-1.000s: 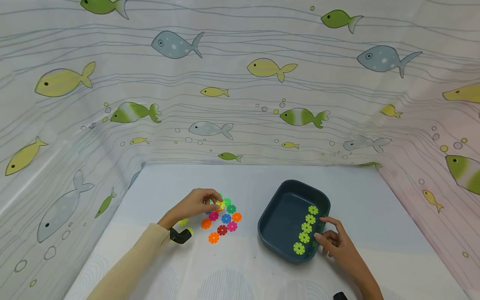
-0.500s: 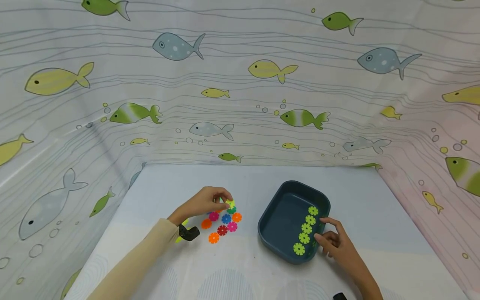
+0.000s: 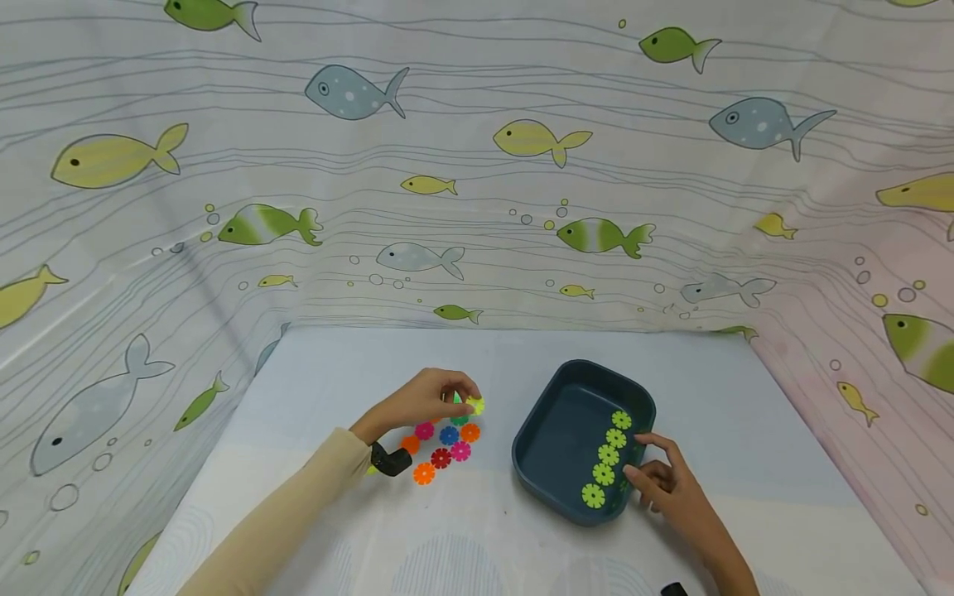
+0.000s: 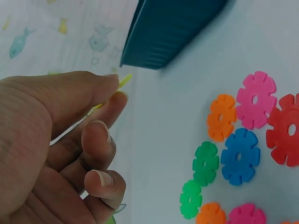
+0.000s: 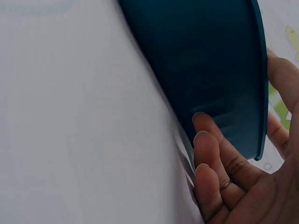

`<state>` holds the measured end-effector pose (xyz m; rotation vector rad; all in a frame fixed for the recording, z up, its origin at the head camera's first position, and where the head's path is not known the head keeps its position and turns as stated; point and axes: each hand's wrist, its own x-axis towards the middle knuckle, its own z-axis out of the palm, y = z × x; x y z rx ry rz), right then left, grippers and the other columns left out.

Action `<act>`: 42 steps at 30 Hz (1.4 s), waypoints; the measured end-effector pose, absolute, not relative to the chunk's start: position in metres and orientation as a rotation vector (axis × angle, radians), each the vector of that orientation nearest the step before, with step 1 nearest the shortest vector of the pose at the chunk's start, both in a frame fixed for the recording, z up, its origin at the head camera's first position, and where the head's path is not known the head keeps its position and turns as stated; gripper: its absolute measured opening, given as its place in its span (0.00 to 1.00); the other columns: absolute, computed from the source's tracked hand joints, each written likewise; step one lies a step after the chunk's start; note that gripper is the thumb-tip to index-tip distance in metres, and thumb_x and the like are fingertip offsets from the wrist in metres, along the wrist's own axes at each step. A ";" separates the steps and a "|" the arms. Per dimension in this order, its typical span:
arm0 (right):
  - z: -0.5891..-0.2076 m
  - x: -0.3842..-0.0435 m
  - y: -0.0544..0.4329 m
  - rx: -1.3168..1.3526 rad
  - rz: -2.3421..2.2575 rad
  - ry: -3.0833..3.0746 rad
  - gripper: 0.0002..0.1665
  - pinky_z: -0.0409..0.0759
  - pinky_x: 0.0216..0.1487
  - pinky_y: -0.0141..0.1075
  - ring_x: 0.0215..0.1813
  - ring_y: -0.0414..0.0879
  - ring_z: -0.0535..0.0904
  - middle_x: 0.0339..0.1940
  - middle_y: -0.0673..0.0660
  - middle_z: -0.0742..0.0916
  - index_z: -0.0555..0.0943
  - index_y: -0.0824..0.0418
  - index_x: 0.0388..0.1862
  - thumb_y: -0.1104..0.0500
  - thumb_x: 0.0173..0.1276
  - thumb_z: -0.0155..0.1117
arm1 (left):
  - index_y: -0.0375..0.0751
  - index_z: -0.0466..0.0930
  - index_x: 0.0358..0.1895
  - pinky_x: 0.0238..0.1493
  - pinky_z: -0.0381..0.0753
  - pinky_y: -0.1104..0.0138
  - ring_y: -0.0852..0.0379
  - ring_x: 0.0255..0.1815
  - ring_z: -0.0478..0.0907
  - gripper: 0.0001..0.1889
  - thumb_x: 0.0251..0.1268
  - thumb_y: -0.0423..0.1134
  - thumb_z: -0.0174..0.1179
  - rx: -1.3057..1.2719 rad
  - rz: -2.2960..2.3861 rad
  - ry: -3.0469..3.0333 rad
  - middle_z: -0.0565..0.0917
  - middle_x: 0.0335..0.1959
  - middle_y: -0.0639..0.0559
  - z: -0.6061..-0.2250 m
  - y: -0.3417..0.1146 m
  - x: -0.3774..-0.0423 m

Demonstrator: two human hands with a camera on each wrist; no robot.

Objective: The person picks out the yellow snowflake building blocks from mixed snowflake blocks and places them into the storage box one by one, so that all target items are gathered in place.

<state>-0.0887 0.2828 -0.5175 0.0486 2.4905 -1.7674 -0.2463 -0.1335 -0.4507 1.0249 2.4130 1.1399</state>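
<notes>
My left hand (image 3: 423, 399) pinches a yellow-green notched plastic disc (image 4: 125, 80) between thumb and index finger, raised over the table. Seen edge-on in the left wrist view, the disc points toward the dark blue tub (image 3: 555, 447). My right hand (image 3: 676, 488) grips the tub's right side. In the right wrist view its thumb lies at the rim, and other fingers curl against the outer wall (image 5: 210, 60). Inside the tub, several yellow-green discs (image 3: 608, 454) lie in a slanting row along the right side.
Loose discs lie left of the tub, among them a blue one (image 3: 450, 435), a red one (image 3: 441, 459), a pink one (image 4: 256, 100) and an orange one (image 3: 424, 473). A fish-printed curtain (image 3: 477, 273) encloses the white table (image 3: 492, 538) at back and sides.
The left hand has moved right across the loose discs toward the tub, with the yellow-green disc in its fingers. The right hand and the tub have stayed in place.
</notes>
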 end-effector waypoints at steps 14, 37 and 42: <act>-0.519 -0.089 0.284 0.042 -1.775 2.491 0.37 0.78 0.30 0.40 0.30 0.53 0.79 0.37 0.61 0.85 0.59 0.50 0.77 0.51 0.77 0.65 | 0.52 0.85 0.51 0.35 0.81 0.65 0.57 0.30 0.80 0.09 0.71 0.43 0.68 1.103 1.150 2.386 0.87 0.41 0.63 -0.444 -0.113 -0.251; -0.516 -0.089 0.282 0.048 -1.777 2.480 0.37 0.78 0.30 0.40 0.30 0.53 0.79 0.38 0.61 0.85 0.59 0.49 0.77 0.51 0.76 0.66 | 0.52 0.86 0.51 0.34 0.80 0.65 0.57 0.28 0.79 0.09 0.71 0.42 0.68 1.208 1.145 2.337 0.86 0.41 0.64 -0.433 -0.076 -0.255; -0.518 -0.090 0.281 0.051 -1.772 2.490 0.36 0.78 0.30 0.40 0.29 0.53 0.79 0.38 0.61 0.85 0.59 0.50 0.76 0.52 0.77 0.65 | 0.51 0.86 0.52 0.34 0.80 0.66 0.58 0.28 0.79 0.09 0.71 0.41 0.67 1.252 1.144 2.322 0.86 0.41 0.64 -0.431 -0.069 -0.256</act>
